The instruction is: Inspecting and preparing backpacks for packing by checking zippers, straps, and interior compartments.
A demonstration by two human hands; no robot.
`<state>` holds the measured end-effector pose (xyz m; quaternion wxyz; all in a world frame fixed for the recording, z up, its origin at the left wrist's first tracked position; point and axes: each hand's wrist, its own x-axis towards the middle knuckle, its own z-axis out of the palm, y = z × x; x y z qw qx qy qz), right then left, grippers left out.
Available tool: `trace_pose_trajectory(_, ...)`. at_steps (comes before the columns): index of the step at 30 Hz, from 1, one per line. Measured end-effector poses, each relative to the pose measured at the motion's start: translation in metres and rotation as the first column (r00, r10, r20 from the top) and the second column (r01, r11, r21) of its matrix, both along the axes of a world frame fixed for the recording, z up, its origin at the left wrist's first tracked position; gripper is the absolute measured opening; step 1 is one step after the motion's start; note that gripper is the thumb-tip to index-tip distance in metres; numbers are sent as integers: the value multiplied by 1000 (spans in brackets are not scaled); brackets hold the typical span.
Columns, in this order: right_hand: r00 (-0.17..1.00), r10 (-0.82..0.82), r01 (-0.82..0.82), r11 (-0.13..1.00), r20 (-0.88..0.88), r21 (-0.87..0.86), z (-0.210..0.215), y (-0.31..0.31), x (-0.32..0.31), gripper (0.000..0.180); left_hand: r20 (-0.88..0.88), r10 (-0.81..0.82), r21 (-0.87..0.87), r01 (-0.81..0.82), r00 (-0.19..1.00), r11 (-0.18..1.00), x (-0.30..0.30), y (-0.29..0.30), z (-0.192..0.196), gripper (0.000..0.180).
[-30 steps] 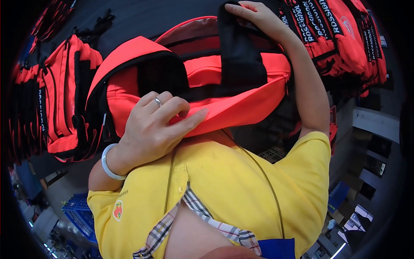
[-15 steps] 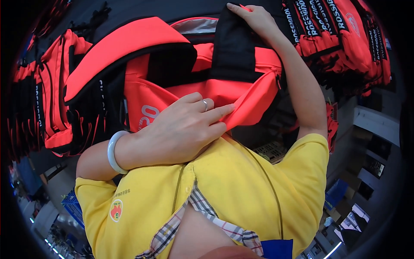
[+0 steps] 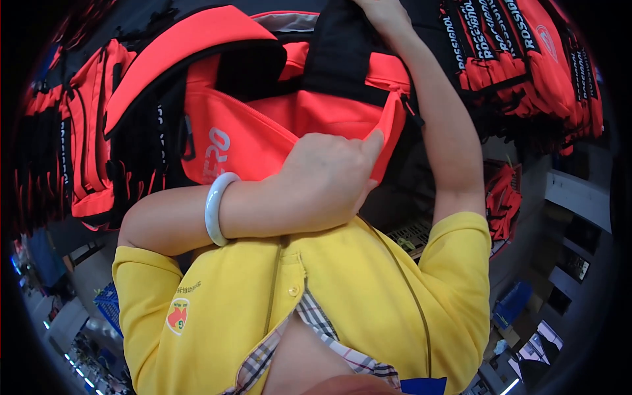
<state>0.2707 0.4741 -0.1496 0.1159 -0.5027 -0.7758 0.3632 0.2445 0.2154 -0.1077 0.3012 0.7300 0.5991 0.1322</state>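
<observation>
A bright red-orange and black backpack (image 3: 230, 125) is in front of me, its zipped opening pulled wide. My left hand (image 3: 332, 174), with a pale bangle at the wrist, reaches across my body. Its fingers are closed on the near red edge of the opening, index finger and thumb toward the right side. My right hand (image 3: 387, 18) is at the top edge of the picture, at the upper end of the bag's wide black panel (image 3: 339, 56). The panel is drawn taut toward that hand; its fingertips are mostly cut off. A curved red padded panel (image 3: 197, 43) arches over the bag's left side.
Stacked red and black bags (image 3: 92, 131) stand on the left; another stack (image 3: 513, 72) is at the far right. Below my right arm are a crate (image 3: 411, 238) and a red bag (image 3: 503, 204). A blue crate (image 3: 108, 306) is at the lower left.
The bag has shifted up and slightly left. My left hand has moved right along the opening's edge, its fingers now curled. My right hand has risen partly out of the picture.
</observation>
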Motion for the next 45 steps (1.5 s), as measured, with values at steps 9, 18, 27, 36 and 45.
trace_pose_trajectory(9,998,-14,12,999,-55,-46,-13,-1,12,63,296,59,172,-114,953,979,-17,-8,-35,40)
trace_pose_trajectory(18,889,414,-201,735,-194,647,37,-66,94,14,216,88,233,-139,972,962,-22,-11,-41,34)
trace_pose_trajectory(27,844,347,-525,692,408,496,29,-129,115,21,198,12,262,-65,980,963,-12,-6,-45,33)
trace_pose_trajectory(36,837,195,-23,946,-511,323,40,-122,121,10,216,37,243,-91,976,966,-16,-11,-43,35)
trace_pose_trajectory(45,502,-656,160,710,-563,-685,-72,-185,166,59,389,99,302,-228,916,926,-32,-14,-39,39)
